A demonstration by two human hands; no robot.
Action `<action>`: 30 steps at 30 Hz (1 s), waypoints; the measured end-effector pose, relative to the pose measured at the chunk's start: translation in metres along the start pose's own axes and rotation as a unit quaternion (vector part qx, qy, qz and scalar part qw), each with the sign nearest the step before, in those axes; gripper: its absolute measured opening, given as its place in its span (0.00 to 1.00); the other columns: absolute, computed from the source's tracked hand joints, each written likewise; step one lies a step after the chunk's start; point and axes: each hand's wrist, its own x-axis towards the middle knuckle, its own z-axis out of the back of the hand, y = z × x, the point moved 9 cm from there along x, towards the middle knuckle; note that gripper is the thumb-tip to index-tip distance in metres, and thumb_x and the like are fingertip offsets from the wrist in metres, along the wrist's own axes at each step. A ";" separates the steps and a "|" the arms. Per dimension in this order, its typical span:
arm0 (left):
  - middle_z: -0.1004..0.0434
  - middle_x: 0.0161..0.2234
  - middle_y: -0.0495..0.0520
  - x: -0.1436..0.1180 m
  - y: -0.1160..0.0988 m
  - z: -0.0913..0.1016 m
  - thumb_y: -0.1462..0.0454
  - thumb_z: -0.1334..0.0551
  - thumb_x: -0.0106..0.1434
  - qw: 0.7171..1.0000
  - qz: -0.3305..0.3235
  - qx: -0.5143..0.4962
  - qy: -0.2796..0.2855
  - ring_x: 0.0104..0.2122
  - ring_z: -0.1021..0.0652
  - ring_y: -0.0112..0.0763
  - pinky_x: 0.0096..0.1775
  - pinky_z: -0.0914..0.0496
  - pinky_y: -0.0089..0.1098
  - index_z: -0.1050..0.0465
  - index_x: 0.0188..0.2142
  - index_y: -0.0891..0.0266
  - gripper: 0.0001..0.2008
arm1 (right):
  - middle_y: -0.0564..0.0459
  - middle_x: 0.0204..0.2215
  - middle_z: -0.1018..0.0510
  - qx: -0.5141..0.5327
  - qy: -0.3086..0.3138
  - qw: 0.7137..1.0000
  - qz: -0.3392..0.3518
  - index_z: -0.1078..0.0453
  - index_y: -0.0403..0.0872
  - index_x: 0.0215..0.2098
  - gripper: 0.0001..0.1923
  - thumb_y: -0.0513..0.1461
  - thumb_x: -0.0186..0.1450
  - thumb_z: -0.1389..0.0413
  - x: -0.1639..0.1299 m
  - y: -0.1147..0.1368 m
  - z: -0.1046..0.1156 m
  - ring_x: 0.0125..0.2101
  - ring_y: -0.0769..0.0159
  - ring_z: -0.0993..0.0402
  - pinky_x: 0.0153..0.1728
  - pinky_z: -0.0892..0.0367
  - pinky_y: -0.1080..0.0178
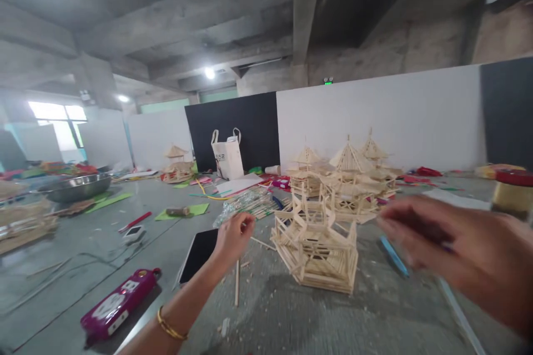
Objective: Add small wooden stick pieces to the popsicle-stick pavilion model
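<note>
A small pavilion frame of thin wooden sticks [316, 258] stands upright on the grey table between my hands, with open lattice sides and a stepped upper tier. To its left is my left hand [235, 233], its fingers curled and pressed together; whatever they may hold is too small to make out. My right hand [453, 249], blurred, hovers right of the frame with thumb and fingers brought together in a pinch; its contents are hidden. Neither hand touches the frame. A loose stick [237, 283] lies below my left hand. Finished stick pavilions [350, 166] with pointed roofs stand behind.
At left are a purple power strip [120, 305], a dark tablet [200, 255], a red pen [135, 222] and a metal bowl [77, 186]. A blue pen [393, 255] and a red-lidded jar [514, 194] lie right. Sticks in plastic [254, 202] lie behind.
</note>
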 end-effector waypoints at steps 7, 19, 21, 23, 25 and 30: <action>0.26 0.22 0.48 0.036 0.007 -0.017 0.60 0.42 0.52 0.991 0.067 -0.110 0.022 0.24 0.25 0.30 0.26 0.35 0.26 0.28 0.34 0.61 0.11 | 0.59 0.14 0.29 -0.045 0.090 0.992 -0.072 0.35 0.51 0.28 0.08 0.44 0.59 0.51 0.038 -0.075 -0.059 0.18 0.67 0.30 0.24 0.40 0.65; 0.26 0.29 0.53 0.019 0.020 -0.057 0.47 0.42 0.48 0.940 0.173 -0.287 0.061 0.28 0.24 0.31 0.29 0.31 0.30 0.31 0.29 0.64 0.21 | 0.60 0.20 0.30 0.022 0.117 0.958 -0.262 0.33 0.42 0.36 0.13 0.45 0.67 0.51 0.048 -0.143 -0.077 0.15 0.76 0.36 0.17 0.37 0.69; 0.25 0.29 0.54 0.011 0.020 -0.060 0.48 0.42 0.49 0.940 0.173 -0.284 0.070 0.28 0.24 0.31 0.29 0.31 0.30 0.31 0.30 0.64 0.21 | 0.59 0.23 0.30 0.053 0.132 0.953 -0.268 0.34 0.42 0.36 0.12 0.44 0.67 0.50 0.038 -0.140 -0.086 0.17 0.75 0.34 0.17 0.37 0.70; 0.25 0.29 0.54 0.005 0.021 -0.064 0.49 0.43 0.50 0.944 0.167 -0.274 0.076 0.28 0.24 0.32 0.28 0.31 0.30 0.31 0.31 0.65 0.20 | 0.58 0.25 0.30 0.084 0.158 0.944 -0.278 0.34 0.42 0.35 0.12 0.43 0.67 0.50 0.023 -0.135 -0.101 0.18 0.76 0.34 0.16 0.37 0.71; 0.25 0.29 0.54 0.001 0.021 -0.066 0.50 0.43 0.50 0.950 0.157 -0.260 0.077 0.29 0.24 0.32 0.27 0.32 0.29 0.31 0.32 0.65 0.20 | 0.58 0.24 0.30 0.111 0.192 0.929 -0.295 0.34 0.42 0.35 0.11 0.42 0.67 0.50 0.004 -0.131 -0.119 0.17 0.76 0.35 0.15 0.39 0.72; 0.24 0.29 0.53 0.001 0.024 -0.067 0.54 0.44 0.52 0.967 0.115 -0.217 0.064 0.32 0.24 0.35 0.29 0.33 0.29 0.28 0.35 0.64 0.18 | 0.57 0.26 0.29 0.164 0.255 0.899 -0.315 0.35 0.42 0.33 0.09 0.40 0.67 0.51 -0.031 -0.118 -0.154 0.15 0.77 0.35 0.11 0.41 0.73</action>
